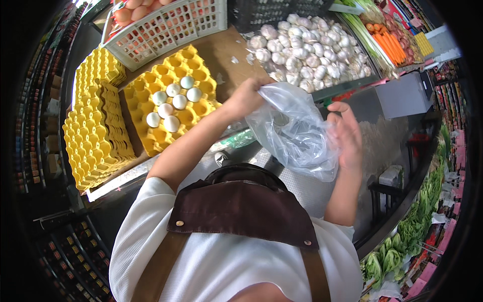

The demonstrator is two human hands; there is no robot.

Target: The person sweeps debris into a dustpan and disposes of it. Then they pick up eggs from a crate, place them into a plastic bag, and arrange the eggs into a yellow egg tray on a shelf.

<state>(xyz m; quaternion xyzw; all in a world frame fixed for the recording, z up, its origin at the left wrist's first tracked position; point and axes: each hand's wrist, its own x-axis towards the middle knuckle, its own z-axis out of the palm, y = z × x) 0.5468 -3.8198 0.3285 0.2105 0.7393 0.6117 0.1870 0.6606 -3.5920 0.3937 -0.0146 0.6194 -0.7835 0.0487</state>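
My left hand [247,97] grips the rim of a clear plastic bag [298,139], which hangs loosely in front of my apron. The bag's mouth gapes and its film is crumpled; I see nothing inside it. Against the bag's right side is my right hand [345,132], slightly blurred with its fingers bent. Whether those fingers pinch the film is unclear. Left of my left hand, a yellow egg tray [149,81] lies on the brown board of the stand. Several pale white and bluish eggs [179,102] sit in its middle cups.
Stacked yellow egg trays [90,132] stand at the left. Behind is a white crate [166,36] of brown eggs. Garlic bulbs [305,53] fill a dark bin, with carrots [390,47] further right. A grey box [403,94] and leafy greens [419,211] are on the right.
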